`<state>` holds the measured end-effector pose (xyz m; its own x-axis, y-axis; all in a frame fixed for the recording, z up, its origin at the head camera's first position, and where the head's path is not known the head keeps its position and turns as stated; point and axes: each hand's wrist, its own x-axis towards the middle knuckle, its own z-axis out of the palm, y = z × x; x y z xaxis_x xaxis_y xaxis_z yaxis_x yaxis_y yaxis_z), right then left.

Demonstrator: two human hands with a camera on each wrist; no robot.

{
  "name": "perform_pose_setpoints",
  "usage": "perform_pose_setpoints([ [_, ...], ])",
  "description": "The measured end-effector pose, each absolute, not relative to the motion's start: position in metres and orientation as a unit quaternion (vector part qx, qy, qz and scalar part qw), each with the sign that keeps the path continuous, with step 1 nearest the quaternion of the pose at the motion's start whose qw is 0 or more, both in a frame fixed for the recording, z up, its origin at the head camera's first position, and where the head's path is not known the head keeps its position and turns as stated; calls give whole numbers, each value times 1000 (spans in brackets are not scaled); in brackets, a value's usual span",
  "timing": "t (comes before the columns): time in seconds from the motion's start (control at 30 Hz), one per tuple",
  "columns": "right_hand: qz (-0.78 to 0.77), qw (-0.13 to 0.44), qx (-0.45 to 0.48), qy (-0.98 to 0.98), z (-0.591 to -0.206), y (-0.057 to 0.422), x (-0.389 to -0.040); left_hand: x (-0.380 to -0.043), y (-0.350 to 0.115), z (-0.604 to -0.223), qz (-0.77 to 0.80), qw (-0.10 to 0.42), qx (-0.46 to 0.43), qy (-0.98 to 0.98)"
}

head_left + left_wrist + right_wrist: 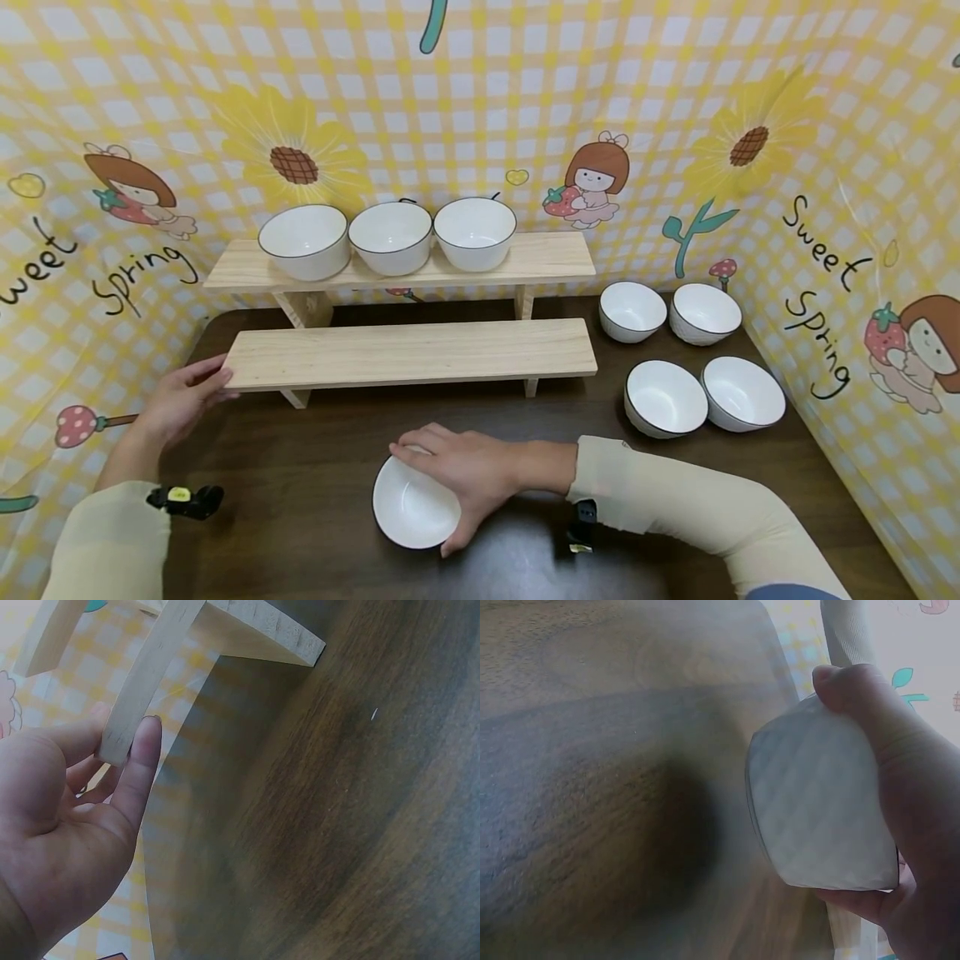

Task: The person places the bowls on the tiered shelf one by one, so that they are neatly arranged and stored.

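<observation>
My right hand (480,471) grips a white bowl (408,508) with a thin dark rim, in front of the wooden two-step shelf. In the right wrist view the bowl's dimpled side (817,802) shows, and a shadow falls on the table apart from it. The left end of the lower shelf board (412,354) is pinched by my left hand (176,404). Seen from the left wrist, fingers and thumb sit on either side of the board's end (139,697). Three white bowls stand in a row on the upper board, among them the middle bowl (392,239).
Several more white bowls stand on the dark table (300,500) to the right of the shelf, such as the near one (666,398) and a far one (632,312). A yellow checked cloth (480,100) encloses the back and both sides.
</observation>
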<state>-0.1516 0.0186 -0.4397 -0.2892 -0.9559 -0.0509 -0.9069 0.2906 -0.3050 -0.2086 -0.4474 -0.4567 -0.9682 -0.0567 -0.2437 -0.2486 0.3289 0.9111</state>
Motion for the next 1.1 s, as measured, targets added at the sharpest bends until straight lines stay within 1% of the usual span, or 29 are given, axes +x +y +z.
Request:
perform_pose_setpoints([
  [0.43, -119, 92, -558, 816, -423, 44, -156, -208, -448, -458, 553, 86, -91, 824],
  [1.1, -151, 83, -518, 838, -399, 85, -164, -208, -447, -456, 597, 86, -85, 793],
])
